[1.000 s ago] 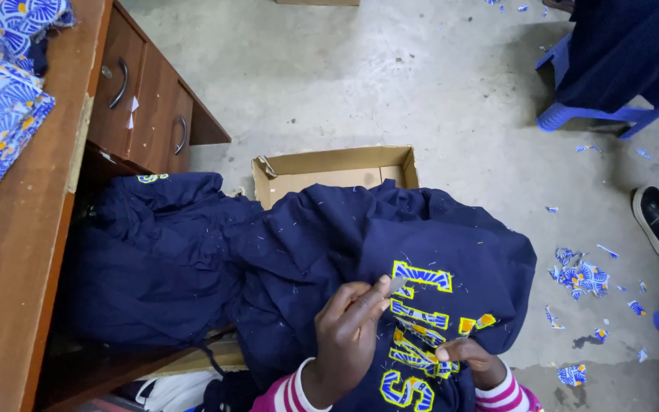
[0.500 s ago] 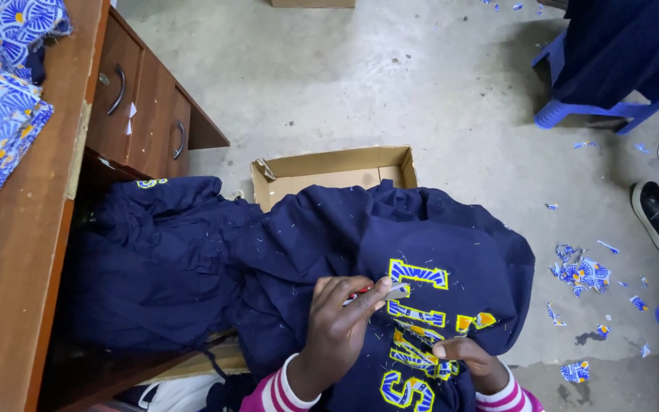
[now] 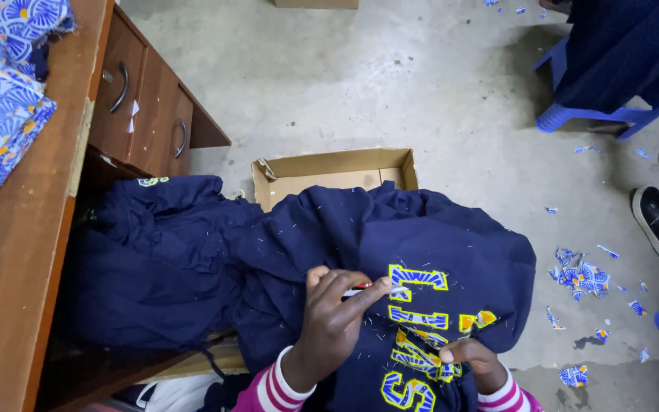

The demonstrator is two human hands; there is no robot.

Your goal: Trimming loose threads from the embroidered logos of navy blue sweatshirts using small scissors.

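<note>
While the left hand (image 3: 329, 320) is closed on a small red-handled tool (image 3: 368, 290), yellow lettering (image 3: 417, 278) on the navy garment (image 3: 436, 252) is pinched by the right hand (image 3: 470, 355); an open cardboard box (image 3: 333, 172) lies behind.

Single head view; looks steeply down, close over lap.

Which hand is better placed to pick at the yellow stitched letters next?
Probably the left hand: it holds a small red-and-white tool beside the yellow embroidered letters. The right hand pins the navy garment.
</note>
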